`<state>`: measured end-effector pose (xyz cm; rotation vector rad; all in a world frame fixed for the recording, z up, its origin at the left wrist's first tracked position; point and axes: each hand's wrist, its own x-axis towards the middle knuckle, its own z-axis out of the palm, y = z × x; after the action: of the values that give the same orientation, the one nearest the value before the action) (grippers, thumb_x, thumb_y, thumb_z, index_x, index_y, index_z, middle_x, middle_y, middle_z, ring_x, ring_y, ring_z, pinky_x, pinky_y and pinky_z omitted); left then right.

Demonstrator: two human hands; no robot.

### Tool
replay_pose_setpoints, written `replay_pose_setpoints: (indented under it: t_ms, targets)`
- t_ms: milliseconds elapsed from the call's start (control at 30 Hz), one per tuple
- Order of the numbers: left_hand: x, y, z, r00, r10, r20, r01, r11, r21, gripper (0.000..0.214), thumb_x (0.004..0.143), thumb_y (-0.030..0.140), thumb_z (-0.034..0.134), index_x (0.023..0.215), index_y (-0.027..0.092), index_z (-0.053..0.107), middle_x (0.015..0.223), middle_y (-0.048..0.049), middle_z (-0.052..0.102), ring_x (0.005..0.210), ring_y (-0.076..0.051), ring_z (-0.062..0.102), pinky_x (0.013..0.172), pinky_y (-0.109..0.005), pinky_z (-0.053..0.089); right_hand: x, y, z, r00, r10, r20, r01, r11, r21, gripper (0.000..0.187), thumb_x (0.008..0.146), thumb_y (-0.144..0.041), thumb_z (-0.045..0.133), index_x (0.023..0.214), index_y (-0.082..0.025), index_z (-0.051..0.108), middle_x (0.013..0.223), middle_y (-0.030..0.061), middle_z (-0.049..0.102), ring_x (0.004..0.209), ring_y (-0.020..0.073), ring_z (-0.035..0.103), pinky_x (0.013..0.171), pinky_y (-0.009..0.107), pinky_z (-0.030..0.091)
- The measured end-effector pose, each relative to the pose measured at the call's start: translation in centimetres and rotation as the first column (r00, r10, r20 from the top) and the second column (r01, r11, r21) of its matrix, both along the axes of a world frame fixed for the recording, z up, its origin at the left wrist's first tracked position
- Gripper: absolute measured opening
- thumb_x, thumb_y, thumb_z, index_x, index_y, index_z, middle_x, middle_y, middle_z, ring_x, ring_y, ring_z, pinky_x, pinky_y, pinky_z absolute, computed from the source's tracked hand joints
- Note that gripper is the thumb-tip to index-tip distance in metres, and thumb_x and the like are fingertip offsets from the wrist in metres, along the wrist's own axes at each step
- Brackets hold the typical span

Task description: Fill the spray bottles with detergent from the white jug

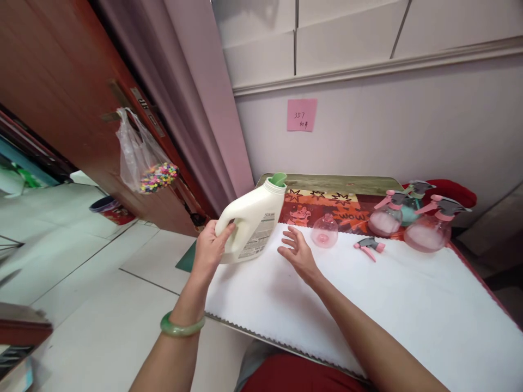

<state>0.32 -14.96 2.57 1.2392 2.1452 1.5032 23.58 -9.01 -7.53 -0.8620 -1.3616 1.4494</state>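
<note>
In the head view, the cream jug [261,218] is gripped through its side handle by the left hand [212,245], presumably because the broad body is awkward to grasp. It is held over the counter [261,310], leaning rightward, mouth up, which probably keeps any contents in. The right hand [300,255] is held empty beside it, fingers spread. The topless pink bottle [324,233] is stood upright, its neck exposed; the detached spray head [370,246] is laid nearby, apparently within reach.

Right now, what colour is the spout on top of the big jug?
The spout is green; it shows best in the head view.
</note>
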Motion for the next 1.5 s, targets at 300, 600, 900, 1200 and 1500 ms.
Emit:
replay_pose_setpoints:
  t_ms: [300, 600, 900, 1200, 1500]
  targets:
    - [1.2, 0.2, 2.2, 0.865, -0.373, -0.335, 0.263, 0.907, -0.330, 0.035, 0.081, 0.058, 0.063, 0.082, 0.023, 0.067, 0.078, -0.0020, 0.067, 0.074, -0.022, 0.062, 0.066, -0.031, 0.046, -1.9, 1.4, -1.1, 0.907, 0.154, -0.392, -0.199, 0.977, -0.079, 0.074, 0.061, -0.051, 0.089, 0.123, -0.019, 0.063, 0.119, 0.0135, 0.073, 0.113, 0.0321, 0.067, 0.104, 0.051, 0.048]
    - [-1.2, -2.6, -1.9, 0.975, -0.081, 0.207, 0.023, 0.963, 0.269, 0.113, 0.051, 0.056, 0.090, 0.148, 0.037, 0.036, 0.150, -0.0108, 0.048, 0.129, -0.033, 0.055, 0.104, -0.048, 0.047, -1.3, 2.1, -1.6, 0.874, 0.130, -0.468, -0.218, 0.966, -0.139, 0.068, 0.053, -0.039, 0.095, 0.113, -0.020, 0.070, 0.118, 0.0113, 0.075, 0.111, 0.0329, 0.069, 0.101, 0.050, 0.052]
    - [0.9, -3.3, -11.8, 0.727, -0.172, 0.665, 0.213, 0.977, 0.020, 0.079, 0.044, 0.020, 0.091, 0.119, 0.027, 0.068, 0.119, -0.0066, 0.074, 0.125, -0.037, 0.059, 0.112, -0.051, 0.044, -1.1, 2.7, -0.9, 0.845, 0.139, -0.516, -0.244, 0.960, -0.141, 0.071, 0.052, -0.039, 0.096, 0.115, -0.019, 0.071, 0.120, 0.0107, 0.074, 0.115, 0.0337, 0.068, 0.103, 0.050, 0.052]
    - [1.8, -1.3, -8.8, 0.726, -0.082, 0.683, 0.030, 0.996, 0.088, 0.072, 0.045, 0.032, 0.088, 0.115, 0.033, 0.069, 0.113, -0.0019, 0.076, 0.125, -0.036, 0.060, 0.114, -0.054, 0.041, -0.7, 2.9, 1.3, 0.839, 0.174, -0.515, -0.254, 0.963, -0.089, 0.062, 0.062, -0.047, 0.089, 0.115, -0.020, 0.069, 0.116, 0.0088, 0.076, 0.112, 0.0326, 0.069, 0.103, 0.052, 0.051]
    - [0.8, 0.3, -5.4, 0.767, -0.079, 0.637, -0.036, 0.986, 0.165, 0.067, 0.037, 0.028, 0.088, 0.103, 0.030, 0.072, 0.118, -0.0019, 0.074, 0.129, -0.038, 0.055, 0.113, -0.059, 0.039, -0.8, 3.4, 4.4, 0.852, 0.088, -0.516, -0.126, 0.991, -0.039, 0.066, 0.069, -0.053, 0.083, 0.124, -0.023, 0.061, 0.123, 0.0087, 0.071, 0.115, 0.0310, 0.065, 0.099, 0.047, 0.055]
